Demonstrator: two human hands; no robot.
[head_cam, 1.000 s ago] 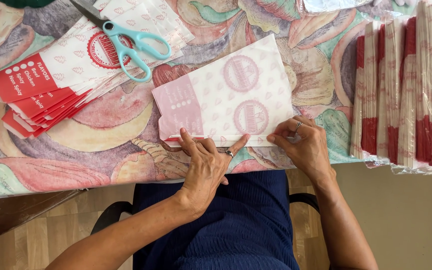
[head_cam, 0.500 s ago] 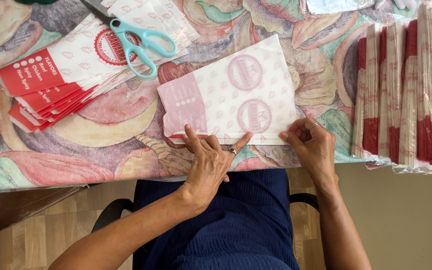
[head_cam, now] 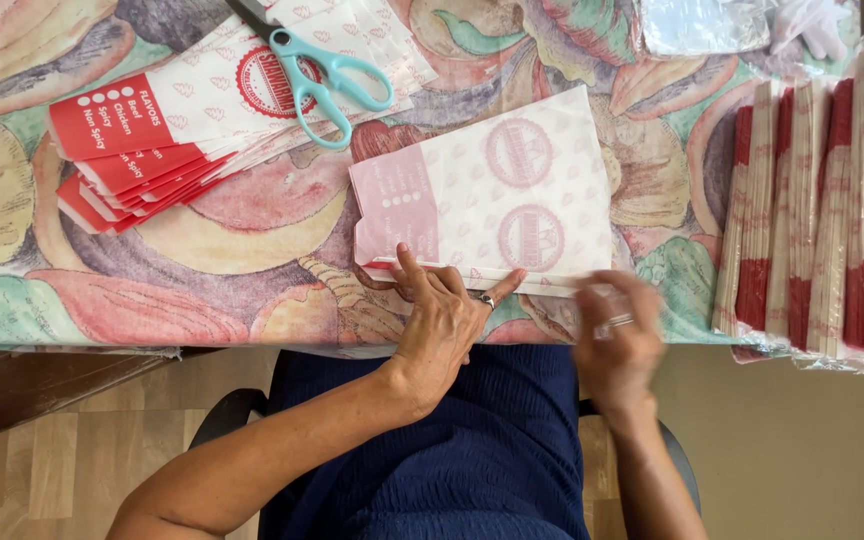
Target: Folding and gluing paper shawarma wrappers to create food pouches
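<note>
At table edge, left hand (head_cam: 442, 320) flat, open grip pressing paper bag (head_cam: 492, 190), right hand (head_cam: 617, 340) blurred, grip unclear, scissors (head_cam: 317, 70) beyond.

At the centre of the frame a white paper bag (head_cam: 497, 195) with faint pink printing lies flat on the desk (head_cam: 252, 260), which wears a cloth patterned with large fruits. The left hand (head_cam: 442, 320) presses spread fingers on the bag's folded lower edge. The right hand (head_cam: 617, 340), blurred, sits at that edge's right end. In the upper left, teal-handled scissors (head_cam: 317, 75) rest on a fanned stack of red-and-white bags (head_cam: 182, 130). Wrapped bundles of bags (head_cam: 822, 210) stand at the right.
</note>
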